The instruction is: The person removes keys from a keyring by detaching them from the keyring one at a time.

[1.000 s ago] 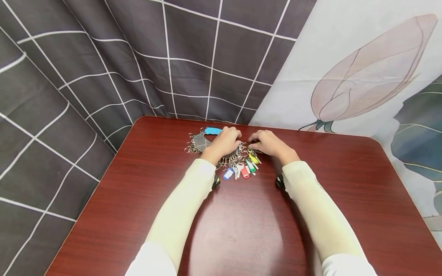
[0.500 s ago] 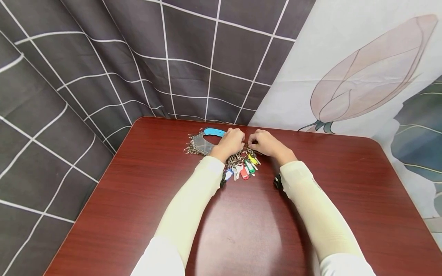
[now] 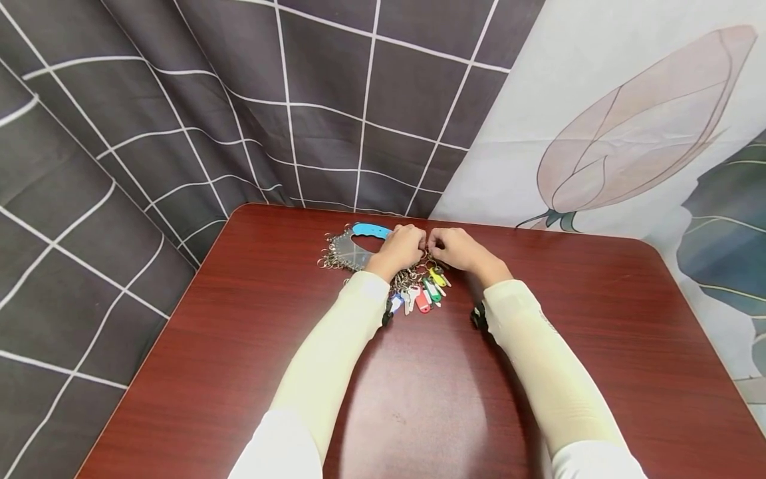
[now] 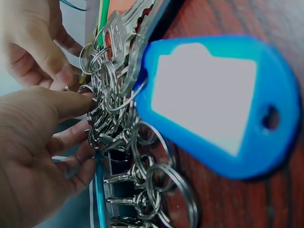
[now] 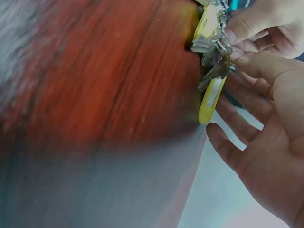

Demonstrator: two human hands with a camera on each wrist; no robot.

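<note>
We have both hands close together over a key holder near the far edge of the reddish-brown counter (image 3: 239, 299). Our left hand (image 3: 407, 245) grasps the metal clasps (image 4: 111, 90) along the holder's edge, thumb and index finger on the bunch, the other fingers curled behind it. Our right hand (image 3: 461, 246) pinches small metal fittings beside it; exactly which piece it has we cannot tell among the crowded rings.

The holder's grey plate (image 3: 352, 253) lies mostly to the left of our left hand, its blue grip (image 3: 368, 230) on the far side, towards the dark checked curtain (image 3: 323, 73). Loose rings fringe the plate's left end. On our near side, silver keys (image 3: 409, 303) fan out with a red tag (image 3: 423, 299) and a green tag (image 3: 432, 290). A blue tag (image 4: 204, 104) with a white label lies near our left wrist. Just below our right thumb and index finger, a yellow tag (image 5: 212, 100) hangs beside more keys.
</note>
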